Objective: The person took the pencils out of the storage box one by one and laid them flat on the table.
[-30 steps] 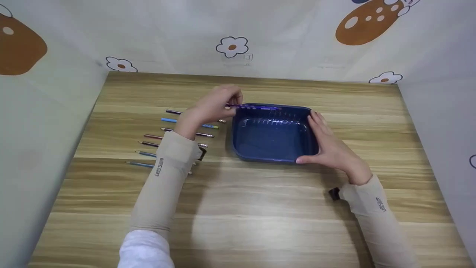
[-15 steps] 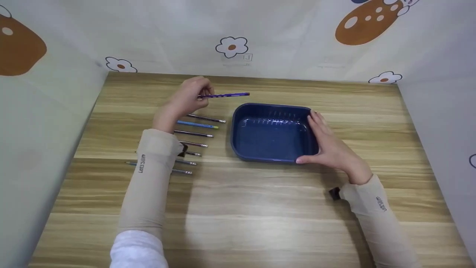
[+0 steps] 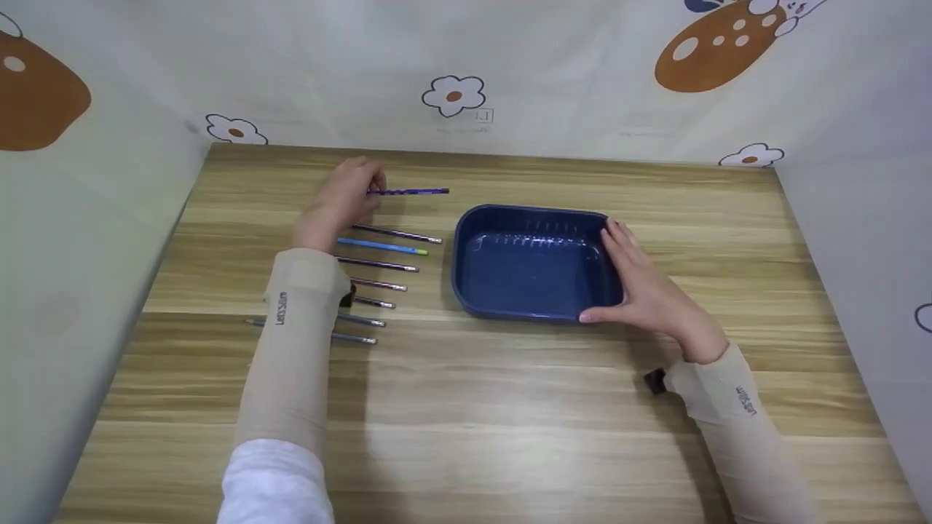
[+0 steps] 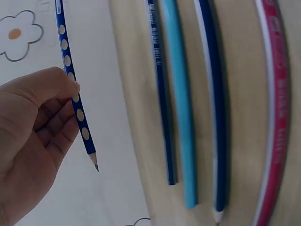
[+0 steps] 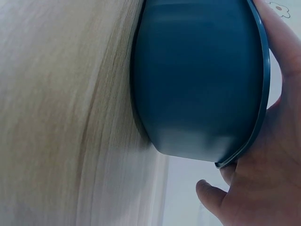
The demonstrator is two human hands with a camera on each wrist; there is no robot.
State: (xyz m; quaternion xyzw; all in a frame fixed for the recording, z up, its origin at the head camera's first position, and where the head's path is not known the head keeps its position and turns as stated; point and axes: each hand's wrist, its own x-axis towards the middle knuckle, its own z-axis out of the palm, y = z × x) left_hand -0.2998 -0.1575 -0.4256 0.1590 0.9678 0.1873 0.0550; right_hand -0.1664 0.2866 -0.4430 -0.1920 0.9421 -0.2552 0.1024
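In the head view my left hand pinches a dark blue pencil with a row of round spots, above the far end of a row of pencils. The left wrist view shows the pencil's bare sharpened tip pointing down past the thumb and fingers. My right hand grips the right end of a dark blue plastic tub, its thumb at the near corner and fingers at the far one. No pencil shows inside the tub. Seen from the right wrist, fingertips reach round the rim.
Several pencils lie side by side left of the tub, partly under my left forearm; a light blue pencil and a red pencil are among them. The wood-grain table meets patterned white walls behind and at both sides.
My left hand has moved left with the spotted pencil, from over the tub's far left rim to above the pencil row. The right hand and tub have stayed put.
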